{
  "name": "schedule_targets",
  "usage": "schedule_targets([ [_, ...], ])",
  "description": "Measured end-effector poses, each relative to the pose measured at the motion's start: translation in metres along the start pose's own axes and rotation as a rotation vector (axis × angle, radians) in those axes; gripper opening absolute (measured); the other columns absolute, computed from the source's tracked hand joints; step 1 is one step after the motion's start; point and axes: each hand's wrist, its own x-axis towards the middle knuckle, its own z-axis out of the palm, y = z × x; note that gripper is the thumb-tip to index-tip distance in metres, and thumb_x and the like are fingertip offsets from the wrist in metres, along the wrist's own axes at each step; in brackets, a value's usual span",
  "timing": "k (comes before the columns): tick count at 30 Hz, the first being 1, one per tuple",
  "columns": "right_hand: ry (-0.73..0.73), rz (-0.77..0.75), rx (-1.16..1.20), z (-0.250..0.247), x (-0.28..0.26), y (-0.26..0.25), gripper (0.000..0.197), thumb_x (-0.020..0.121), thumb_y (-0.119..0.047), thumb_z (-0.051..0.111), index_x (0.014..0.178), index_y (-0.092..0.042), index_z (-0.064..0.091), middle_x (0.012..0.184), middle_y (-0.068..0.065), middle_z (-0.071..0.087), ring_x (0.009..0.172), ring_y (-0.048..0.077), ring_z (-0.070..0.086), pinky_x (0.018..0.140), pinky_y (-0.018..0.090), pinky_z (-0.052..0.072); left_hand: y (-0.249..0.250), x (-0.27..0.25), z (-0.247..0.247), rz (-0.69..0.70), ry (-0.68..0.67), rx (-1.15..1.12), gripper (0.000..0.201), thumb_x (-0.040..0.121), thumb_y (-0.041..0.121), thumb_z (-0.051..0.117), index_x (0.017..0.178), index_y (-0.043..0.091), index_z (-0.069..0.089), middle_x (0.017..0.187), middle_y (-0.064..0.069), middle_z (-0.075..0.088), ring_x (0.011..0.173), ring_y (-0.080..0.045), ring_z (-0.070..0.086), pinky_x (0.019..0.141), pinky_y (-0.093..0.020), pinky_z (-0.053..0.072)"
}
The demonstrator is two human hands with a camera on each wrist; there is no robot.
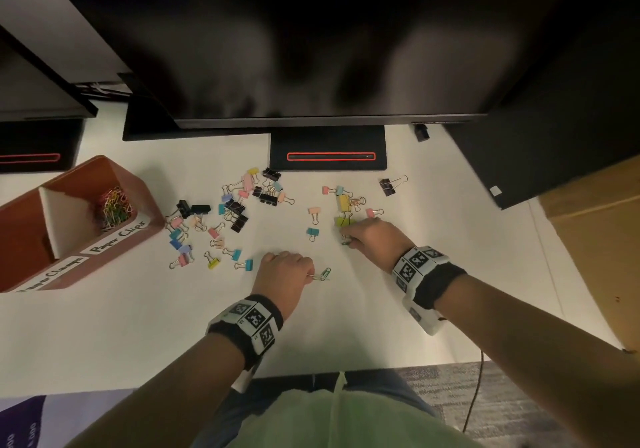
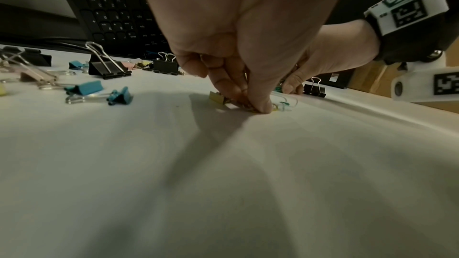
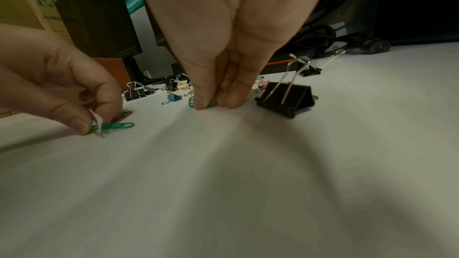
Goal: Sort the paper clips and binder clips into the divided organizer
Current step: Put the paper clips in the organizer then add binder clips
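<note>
My left hand [image 1: 311, 275] rests low on the white desk [image 1: 138, 326] and pinches a few paper clips [image 1: 322, 275], green, white and yellow [image 3: 111, 126]. My right hand [image 1: 349, 239], a little further right, pinches a green paper clip [image 3: 210, 105] against the desk beside a lime binder clip [image 1: 341, 221]. Several coloured and black binder clips [image 1: 235, 212] lie scattered across the middle of the desk. The brown divided organizer [image 1: 145, 201] stands at the far left. Its labelled paper-clip compartment holds a pile of coloured paper clips [image 1: 112, 208].
A black monitor hangs over the back of the desk, its stand base [image 1: 327, 148] just behind the clips. A cardboard box [image 1: 595, 239] sits at the right. A large black binder clip [image 3: 285, 97] stands close to my right fingers. A keyboard [image 2: 111, 17] lies behind.
</note>
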Motion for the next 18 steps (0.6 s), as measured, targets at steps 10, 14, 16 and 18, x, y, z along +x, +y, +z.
schedule_targets([
  [10,0.016,0.05,0.045,0.003,-0.005,0.002,0.021,0.093,-0.014,0.05,0.105,-0.008,0.066,0.118,0.013,0.062,0.107,0.03,0.059,0.093,0.038,0.048,-0.008,0.001,-0.008,0.022,-0.018,-0.191,0.013,0.093,0.026,0.05,0.1,0.02,0.059,0.095,0.006,0.06,0.095,-0.014,0.051,0.086,-0.029,0.032],
  [14,-0.017,0.039,0.083,0.007,-0.016,0.005,0.02,0.091,-0.014,0.054,0.103,-0.007,0.068,0.134,0.017,0.053,0.118,0.027,0.054,0.096,0.031,0.043,-0.011,0.002,-0.016,0.097,-0.035,-0.272,0.011,0.09,0.025,0.055,0.097,0.018,0.06,0.085,0.009,0.056,0.085,-0.011,0.048,0.085,-0.029,0.037],
  [16,-0.017,0.022,0.11,0.008,-0.019,0.008,0.018,0.089,-0.013,0.056,0.101,-0.006,0.068,0.12,0.014,0.062,0.113,0.026,0.056,0.094,0.03,0.042,-0.01,0.003,-0.018,0.109,-0.037,-0.291,0.011,0.09,0.024,0.056,0.099,0.019,0.06,0.086,0.007,0.058,0.085,-0.011,0.049,0.086,-0.031,0.041],
  [18,-0.005,0.014,0.106,0.006,-0.021,0.011,0.017,0.089,-0.013,0.056,0.1,-0.007,0.069,0.109,0.01,0.066,0.106,0.026,0.058,0.093,0.032,0.045,-0.009,0.003,-0.018,0.098,-0.048,-0.352,0.019,0.089,0.022,0.057,0.108,0.021,0.059,0.086,0.008,0.058,0.086,-0.013,0.051,0.087,-0.034,0.044],
])
